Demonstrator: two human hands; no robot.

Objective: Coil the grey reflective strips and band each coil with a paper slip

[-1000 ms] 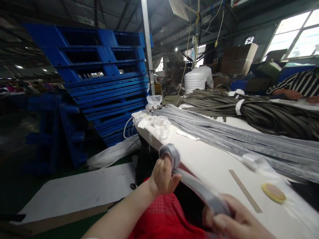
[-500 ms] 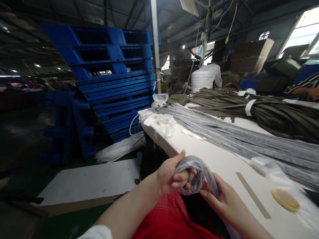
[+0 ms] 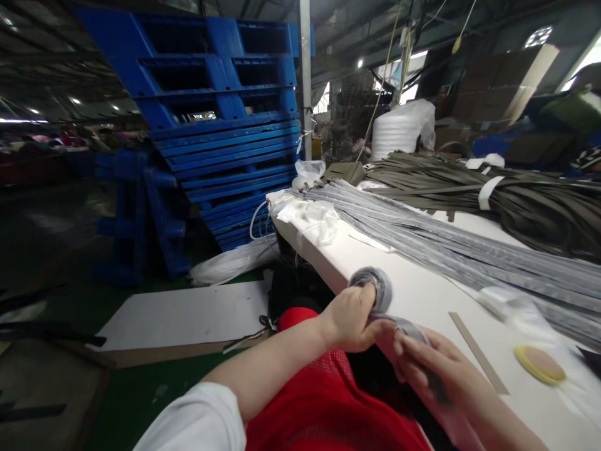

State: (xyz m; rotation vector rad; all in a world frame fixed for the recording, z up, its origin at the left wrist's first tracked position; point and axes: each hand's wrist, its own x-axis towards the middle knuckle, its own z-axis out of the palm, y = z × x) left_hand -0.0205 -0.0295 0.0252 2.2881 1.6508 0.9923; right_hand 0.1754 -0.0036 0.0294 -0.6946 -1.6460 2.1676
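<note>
A coil of thin grey strip [image 3: 382,285], plastic-like and slightly shiny, is held above the near edge of the white table. My left hand [image 3: 352,316] is closed around the coil, with the fingers partly hidden inside and behind it. The loose end of the strip runs from the coil to my right hand [image 3: 432,357], whose thumb and fingers pinch it. Past that hand the strip hangs down, blurred. On the table lies a long bundle of similar grey strips [image 3: 422,235].
Dark olive straps [image 3: 526,200], tied with a white band, lie at the table's far side. A flat brown strip [image 3: 479,351] and a yellow-rimmed disc [image 3: 539,364] rest on the white table [image 3: 408,288]. Blue pallets [image 3: 235,144] are stacked beyond the left end.
My left hand has turned over with the coil and moved slightly up and right. My right hand now pinches the strip farther from the coil. The view has shifted.
</note>
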